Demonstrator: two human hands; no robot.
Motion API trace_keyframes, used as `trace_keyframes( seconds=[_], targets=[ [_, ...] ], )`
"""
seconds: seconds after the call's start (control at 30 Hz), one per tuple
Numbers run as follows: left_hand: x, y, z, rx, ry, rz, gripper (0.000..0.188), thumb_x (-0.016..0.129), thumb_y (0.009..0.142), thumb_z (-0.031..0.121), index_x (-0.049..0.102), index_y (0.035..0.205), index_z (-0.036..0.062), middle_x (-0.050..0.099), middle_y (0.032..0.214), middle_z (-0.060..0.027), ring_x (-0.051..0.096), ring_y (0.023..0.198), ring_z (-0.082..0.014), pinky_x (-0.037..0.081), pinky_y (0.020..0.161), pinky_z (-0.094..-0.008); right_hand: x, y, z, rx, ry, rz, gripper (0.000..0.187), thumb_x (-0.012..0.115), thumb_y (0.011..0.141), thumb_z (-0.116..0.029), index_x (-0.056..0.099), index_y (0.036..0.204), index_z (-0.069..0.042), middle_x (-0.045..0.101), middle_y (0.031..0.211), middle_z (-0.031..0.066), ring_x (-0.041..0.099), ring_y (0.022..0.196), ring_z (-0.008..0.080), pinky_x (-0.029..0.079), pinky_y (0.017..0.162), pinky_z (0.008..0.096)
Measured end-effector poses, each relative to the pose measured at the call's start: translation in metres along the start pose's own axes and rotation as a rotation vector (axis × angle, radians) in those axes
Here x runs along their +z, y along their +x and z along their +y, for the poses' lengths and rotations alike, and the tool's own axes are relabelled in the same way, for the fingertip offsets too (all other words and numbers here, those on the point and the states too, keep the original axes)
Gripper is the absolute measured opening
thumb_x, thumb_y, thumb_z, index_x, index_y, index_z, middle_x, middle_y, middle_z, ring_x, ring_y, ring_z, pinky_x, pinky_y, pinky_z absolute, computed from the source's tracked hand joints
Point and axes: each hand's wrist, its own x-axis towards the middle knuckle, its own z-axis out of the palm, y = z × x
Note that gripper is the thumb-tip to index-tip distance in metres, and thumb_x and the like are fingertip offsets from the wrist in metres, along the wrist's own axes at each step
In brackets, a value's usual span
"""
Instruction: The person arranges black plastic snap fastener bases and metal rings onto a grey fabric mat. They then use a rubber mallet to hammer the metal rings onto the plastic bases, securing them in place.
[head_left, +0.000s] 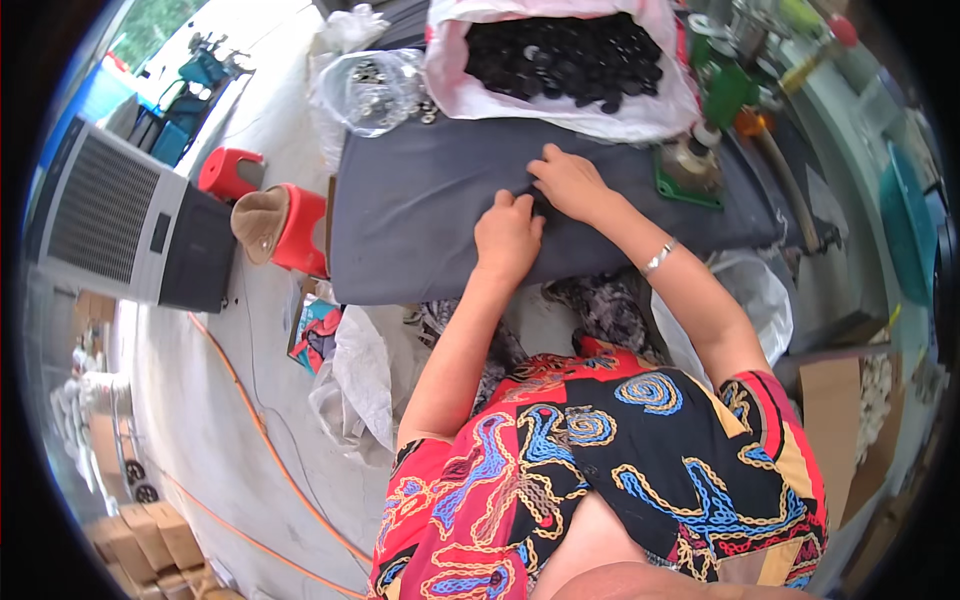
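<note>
My left hand (508, 236) and my right hand (572, 184) are close together over the dark cloth-covered table (400, 220). The fingers of both are bent and drawn together around a spot between them. A small dark thing seems to be there, but it blends into the cloth and I cannot make it out. Beyond my hands, a white sack (620, 122) lies open with many small black pieces (560, 60) inside. To its left, a clear plastic bag (370, 95) holds small shiny metal parts.
A green hand-press-like machine (690, 170) stands at the table's right side. White plastic bags (355, 370) hang or lie below the left edge, with another bag (745, 300) at the right. Red stools (300, 230) and a grey air cooler (110, 215) are on the left; an orange hose (250, 405) crosses the floor.
</note>
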Motion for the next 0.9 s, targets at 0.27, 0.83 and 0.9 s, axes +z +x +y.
trace_keyframes(
  seconds=[0.27,0.83,0.9],
  targets=[
    [-0.028,-0.009,-0.050,0.076,-0.240,0.053,0.032,0.074,0.073,0.016,0.067,0.103,0.0044,0.061,0.088,-0.0115,0.063,0.073,-0.0275,0.049,0.065,-0.0373,-0.004,-0.011,-0.022,-0.088,0.161,0.083,0.024,0.066,0.081,-0.019,0.063,0.099,-0.004,0.055,0.098,0.0114,0.060,0.085,0.0328,0.049,0.074,0.0419],
    [-0.029,0.004,-0.086,-0.007,-0.608,0.242,0.013,0.064,0.079,0.001,0.067,0.092,-0.0022,0.064,0.080,-0.0104,0.060,0.062,-0.0166,0.046,0.058,-0.0268,0.069,0.223,-0.012,0.049,0.344,0.159,0.034,0.048,0.088,-0.014,0.060,0.117,0.002,0.062,0.114,0.0219,0.058,0.110,0.0341,0.043,0.096,0.0393],
    [-0.031,0.004,-0.087,-0.017,-0.605,0.247,0.013,0.064,0.079,0.001,0.067,0.091,-0.0023,0.064,0.080,-0.0106,0.060,0.062,-0.0175,0.046,0.058,-0.0271,0.080,0.238,-0.022,0.032,0.345,0.172,0.034,0.049,0.088,-0.014,0.060,0.116,0.002,0.062,0.113,0.0228,0.057,0.110,0.0345,0.043,0.095,0.0400]
  ],
)
